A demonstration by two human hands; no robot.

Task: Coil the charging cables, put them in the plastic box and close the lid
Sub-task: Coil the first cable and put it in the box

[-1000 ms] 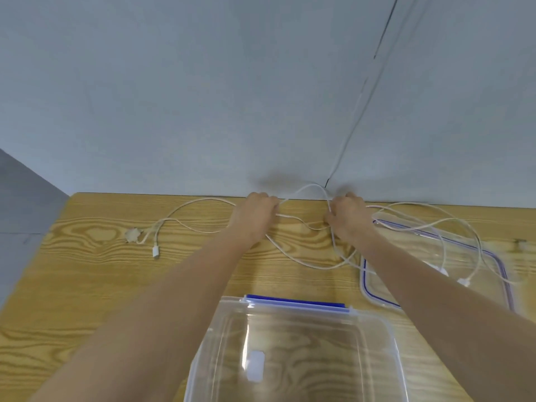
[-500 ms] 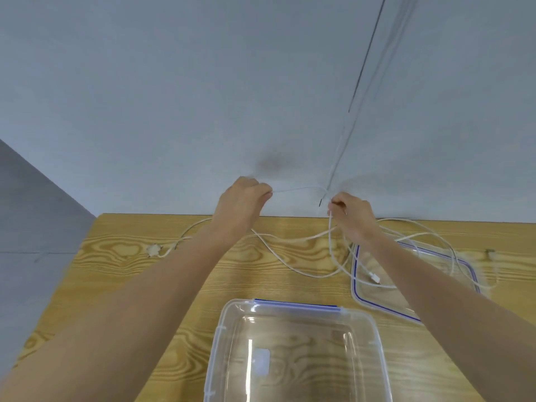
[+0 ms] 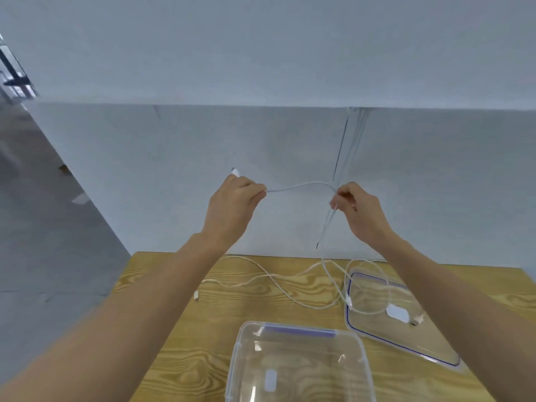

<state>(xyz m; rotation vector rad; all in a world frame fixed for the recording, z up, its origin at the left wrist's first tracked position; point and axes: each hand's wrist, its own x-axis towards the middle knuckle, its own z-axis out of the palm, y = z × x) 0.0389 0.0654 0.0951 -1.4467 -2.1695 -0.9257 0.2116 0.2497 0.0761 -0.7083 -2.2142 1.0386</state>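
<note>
A white charging cable (image 3: 301, 185) stretches in the air between both hands, high above the table. My left hand (image 3: 232, 203) is closed on it near its plug, which sticks out past the fist. My right hand (image 3: 358, 211) pinches the cable further along, and the rest hangs down to the table. More white cables (image 3: 275, 281) lie tangled on the wood and over the lid. The clear plastic box (image 3: 298, 364) stands open at the near edge. Its blue-rimmed lid (image 3: 406, 338) lies flat to the right of it.
The wooden table (image 3: 185, 364) butts against a grey wall (image 3: 261, 140) at the back. Its left edge drops to a grey floor (image 3: 43, 227). A loose plug (image 3: 197, 295) rests near the table's left side.
Both hands rose from the table surface with one cable, lifting it well above the wood. The left hand now holds the plug end. My view tilted upward.
</note>
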